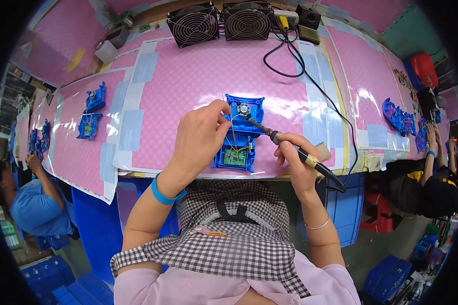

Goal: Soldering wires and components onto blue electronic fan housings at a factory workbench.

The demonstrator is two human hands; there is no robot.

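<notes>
My right hand [299, 161] is closed around the handle of a soldering iron [276, 137], whose tip points up and left at a small round speaker [244, 109]. The speaker sits in the upper half of an opened blue plastic housing [258, 103]. In its lower half [218, 161] lies a green circuit board [234, 157] with thin coloured wires running up from it. Left of the speaker, my left hand [201, 129] pinches a thin wire between thumb and fingertips. The exact contact at the iron's tip is too small to make out.
Two black fans [194, 26] stand along the far edge. A black cord [336, 104] runs from the power strip [290, 18] down the right side. More blue housings lie left [89, 125] and right [399, 118]. People work at both sides.
</notes>
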